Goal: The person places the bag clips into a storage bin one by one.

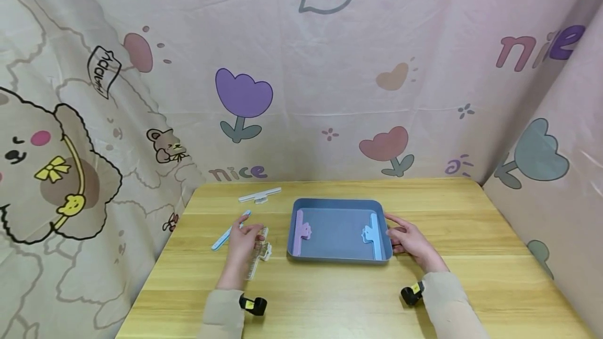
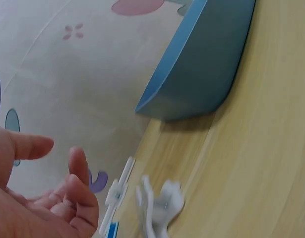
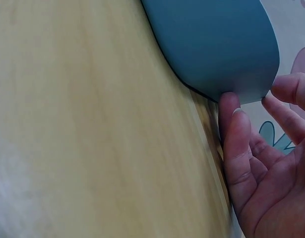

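My left hand [image 1: 243, 242] hovers by a clear ruler-edged clip [image 1: 258, 255] on the table. In the left wrist view its thumb and fingers are apart with nothing between them, and the clip's white handle [image 2: 162, 208] lies just beyond. My right hand [image 1: 412, 242] is at the right end of a blue-grey tray [image 1: 339, 261]; its fingertips [image 3: 229, 106] touch the tray's outer wall [image 3: 221, 44]. Inside the tray, a purple clip [image 1: 299, 232] lies along the left side. A light blue clip [image 1: 375, 237] lies along the right side.
Another blue clip [image 1: 223, 238] lies left of my left hand, partly hidden behind it. At the back left of the wooden table [image 1: 339, 297] is a white clip [image 1: 259, 195]. A printed curtain [image 1: 306, 93] hangs behind and on both sides.
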A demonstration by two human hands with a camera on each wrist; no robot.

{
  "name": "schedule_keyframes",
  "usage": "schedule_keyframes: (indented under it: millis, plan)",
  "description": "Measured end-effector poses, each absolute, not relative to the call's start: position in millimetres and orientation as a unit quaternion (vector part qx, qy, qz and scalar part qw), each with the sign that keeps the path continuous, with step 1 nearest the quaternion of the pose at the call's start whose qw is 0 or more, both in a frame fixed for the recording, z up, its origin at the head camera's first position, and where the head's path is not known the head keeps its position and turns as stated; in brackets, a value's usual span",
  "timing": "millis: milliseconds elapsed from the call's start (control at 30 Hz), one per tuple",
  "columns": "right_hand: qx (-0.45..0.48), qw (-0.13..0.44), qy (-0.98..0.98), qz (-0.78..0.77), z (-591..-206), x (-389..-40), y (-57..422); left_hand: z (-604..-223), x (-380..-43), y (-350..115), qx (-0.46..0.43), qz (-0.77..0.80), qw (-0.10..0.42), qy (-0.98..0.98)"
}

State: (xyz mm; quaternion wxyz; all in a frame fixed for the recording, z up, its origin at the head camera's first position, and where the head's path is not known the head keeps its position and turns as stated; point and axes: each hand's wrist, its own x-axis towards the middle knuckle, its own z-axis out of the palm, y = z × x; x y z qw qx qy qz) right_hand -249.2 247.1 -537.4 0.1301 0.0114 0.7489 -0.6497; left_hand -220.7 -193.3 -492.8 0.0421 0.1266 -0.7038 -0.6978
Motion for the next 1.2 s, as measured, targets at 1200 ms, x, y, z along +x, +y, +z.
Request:
schedule_keyframes:
  millis: [1200]
  plan:
    - [0.014, 0.134, 0.746, -0.652, -536, -250, 247, -520, -228, -249, 0.232, -0.709, 0.011, -0.666]
